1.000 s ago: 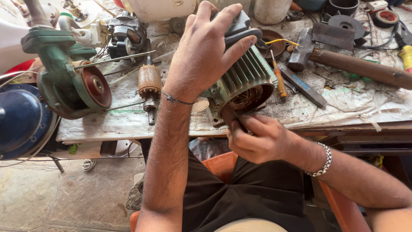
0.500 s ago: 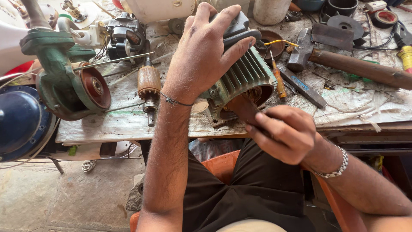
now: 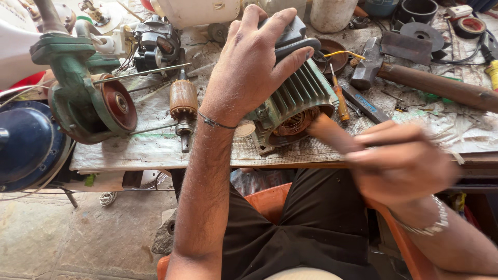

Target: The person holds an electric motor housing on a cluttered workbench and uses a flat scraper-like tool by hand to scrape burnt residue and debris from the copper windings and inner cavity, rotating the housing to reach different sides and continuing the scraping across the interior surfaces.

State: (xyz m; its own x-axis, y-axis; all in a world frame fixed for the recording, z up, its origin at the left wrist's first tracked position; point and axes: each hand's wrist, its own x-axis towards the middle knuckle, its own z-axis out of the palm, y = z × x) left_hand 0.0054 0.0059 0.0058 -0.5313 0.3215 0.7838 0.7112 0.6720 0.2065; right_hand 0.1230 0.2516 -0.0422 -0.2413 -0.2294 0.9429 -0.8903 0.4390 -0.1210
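My left hand [image 3: 251, 62] grips the top of a green finned motor housing [image 3: 298, 98] that lies tilted on the workbench, its open end facing me with copper windings [image 3: 293, 123] showing inside. My right hand [image 3: 402, 166], blurred with motion, is shut on a wooden-handled tool [image 3: 329, 132] whose far end reaches the open mouth of the housing. A thin bracelet circles my left wrist, a metal one my right wrist.
A rotor with shaft [image 3: 183, 111] lies left of the housing. A green pump body with a red disc [image 3: 91, 98] and a blue round casing [image 3: 28, 145] stand at left. A hammer [image 3: 410, 75], screwdriver [image 3: 340, 98], tape roll [image 3: 469, 26] and containers crowd the right and back.
My right hand has swung out to the right and away from the housing mouth, drawing the wooden-handled tool with it. The left hand keeps its grip on the housing.
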